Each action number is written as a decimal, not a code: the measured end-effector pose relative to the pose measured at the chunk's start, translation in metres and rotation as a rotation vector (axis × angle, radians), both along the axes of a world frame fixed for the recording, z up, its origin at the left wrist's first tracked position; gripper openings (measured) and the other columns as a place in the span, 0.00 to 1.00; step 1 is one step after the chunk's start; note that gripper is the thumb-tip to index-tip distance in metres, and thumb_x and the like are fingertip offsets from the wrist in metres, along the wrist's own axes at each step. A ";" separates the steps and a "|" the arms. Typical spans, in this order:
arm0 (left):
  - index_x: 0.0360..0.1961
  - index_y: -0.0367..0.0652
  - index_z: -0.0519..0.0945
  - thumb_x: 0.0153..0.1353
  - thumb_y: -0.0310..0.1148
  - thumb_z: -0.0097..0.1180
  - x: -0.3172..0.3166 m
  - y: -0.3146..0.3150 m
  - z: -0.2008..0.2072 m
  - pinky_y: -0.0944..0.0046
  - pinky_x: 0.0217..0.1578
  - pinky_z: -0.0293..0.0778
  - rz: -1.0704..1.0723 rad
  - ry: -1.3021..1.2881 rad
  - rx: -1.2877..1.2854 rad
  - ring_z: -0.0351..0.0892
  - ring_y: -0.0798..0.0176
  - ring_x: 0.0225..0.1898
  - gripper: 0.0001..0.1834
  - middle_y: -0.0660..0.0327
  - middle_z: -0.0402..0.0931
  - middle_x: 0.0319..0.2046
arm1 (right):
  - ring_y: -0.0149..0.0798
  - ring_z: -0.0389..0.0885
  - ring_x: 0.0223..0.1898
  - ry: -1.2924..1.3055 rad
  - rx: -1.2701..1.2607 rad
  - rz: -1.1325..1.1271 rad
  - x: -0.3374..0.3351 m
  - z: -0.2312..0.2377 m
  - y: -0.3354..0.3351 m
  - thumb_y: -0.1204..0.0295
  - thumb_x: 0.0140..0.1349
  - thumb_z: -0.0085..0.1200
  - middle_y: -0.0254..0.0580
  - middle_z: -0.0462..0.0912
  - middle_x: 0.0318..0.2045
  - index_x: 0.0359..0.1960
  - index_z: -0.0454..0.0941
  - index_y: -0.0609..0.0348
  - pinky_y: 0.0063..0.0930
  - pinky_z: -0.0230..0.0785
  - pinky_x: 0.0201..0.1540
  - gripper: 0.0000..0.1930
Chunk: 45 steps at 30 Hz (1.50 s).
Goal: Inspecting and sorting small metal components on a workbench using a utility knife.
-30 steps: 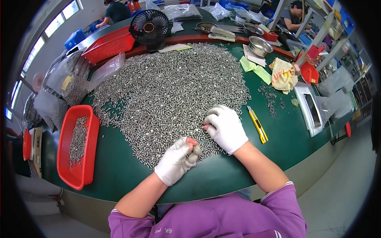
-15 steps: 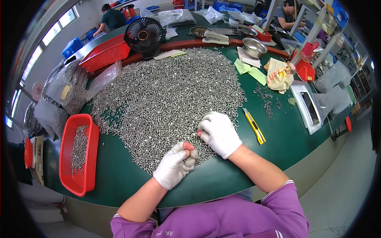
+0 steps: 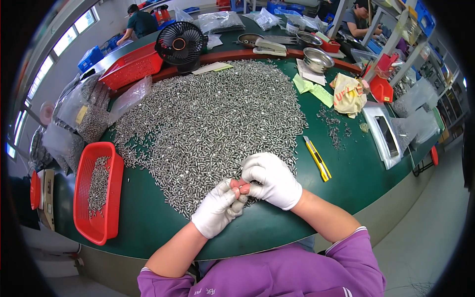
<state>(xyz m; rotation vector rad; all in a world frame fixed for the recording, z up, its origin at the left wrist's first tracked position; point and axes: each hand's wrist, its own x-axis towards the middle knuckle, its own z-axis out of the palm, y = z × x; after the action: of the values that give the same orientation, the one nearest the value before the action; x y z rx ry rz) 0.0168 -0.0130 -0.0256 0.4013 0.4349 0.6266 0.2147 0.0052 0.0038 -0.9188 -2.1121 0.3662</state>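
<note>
In white gloves with bare fingertips, my two hands meet over the near edge of a wide pile of small metal pins (image 3: 213, 119). My left hand (image 3: 217, 208) is closed in a pinch, thumb and forefinger pressed together. Against its fingertips come those of my right hand (image 3: 272, 179), also pinched. Something tiny may sit between the fingertips, but it is too small and covered to make out. On the left stands a red plastic basket (image 3: 117, 198) with some of the same pins (image 3: 99, 185) in it.
A yellow utility knife (image 3: 317, 158) lies right of the pile. Behind it are dark scraps (image 3: 336, 128), a cloth bag (image 3: 349, 94) and a metal bowl (image 3: 317, 59). A black fan (image 3: 180, 44) stands at the back, with filled plastic bags (image 3: 86, 114) at left. Two people sit farther off.
My right hand has moved down and left from the pile, bringing its fingertips against those of my left hand. The left hand has stayed nearly in place.
</note>
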 end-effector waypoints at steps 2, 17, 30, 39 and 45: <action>0.42 0.48 0.76 0.64 0.33 0.56 0.001 -0.001 0.000 0.78 0.27 0.63 0.032 0.010 0.017 0.69 0.78 0.26 0.06 0.68 0.78 0.35 | 0.45 0.78 0.37 0.046 -0.046 0.072 0.001 -0.003 0.001 0.65 0.48 0.62 0.39 0.80 0.30 0.27 0.78 0.56 0.38 0.71 0.40 0.10; 0.39 0.47 0.75 0.63 0.29 0.56 0.002 -0.001 0.001 0.78 0.31 0.70 0.082 0.007 0.000 0.76 0.76 0.35 0.04 0.65 0.79 0.38 | 0.41 0.78 0.40 0.185 -0.381 0.090 -0.002 -0.003 -0.007 0.70 0.50 0.65 0.40 0.78 0.35 0.32 0.79 0.56 0.32 0.71 0.46 0.09; 0.40 0.48 0.75 0.63 0.29 0.57 0.003 -0.002 0.001 0.78 0.31 0.69 0.093 0.039 0.036 0.74 0.76 0.34 0.06 0.66 0.79 0.39 | 0.41 0.77 0.42 0.215 -0.375 0.095 0.000 -0.008 -0.007 0.70 0.52 0.64 0.39 0.78 0.38 0.33 0.79 0.55 0.34 0.71 0.47 0.09; 0.37 0.50 0.76 0.64 0.32 0.56 0.002 -0.001 0.003 0.78 0.30 0.67 0.080 0.018 -0.012 0.74 0.76 0.34 0.03 0.67 0.79 0.39 | 0.44 0.76 0.44 0.173 -0.349 0.022 -0.002 -0.008 -0.007 0.66 0.53 0.61 0.37 0.79 0.38 0.32 0.79 0.53 0.36 0.68 0.49 0.08; 0.37 0.51 0.76 0.65 0.36 0.55 0.000 0.001 0.006 0.76 0.30 0.66 0.044 -0.008 -0.050 0.74 0.76 0.34 0.04 0.69 0.78 0.39 | 0.41 0.78 0.43 0.186 -0.378 0.027 -0.001 -0.012 -0.003 0.71 0.52 0.63 0.39 0.79 0.37 0.33 0.79 0.56 0.32 0.70 0.48 0.08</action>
<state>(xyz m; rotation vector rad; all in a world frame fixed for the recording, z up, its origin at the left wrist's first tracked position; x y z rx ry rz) 0.0168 -0.0121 -0.0191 0.3420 0.4521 0.6589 0.2142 0.0018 -0.0084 -1.0248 -1.9178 0.8535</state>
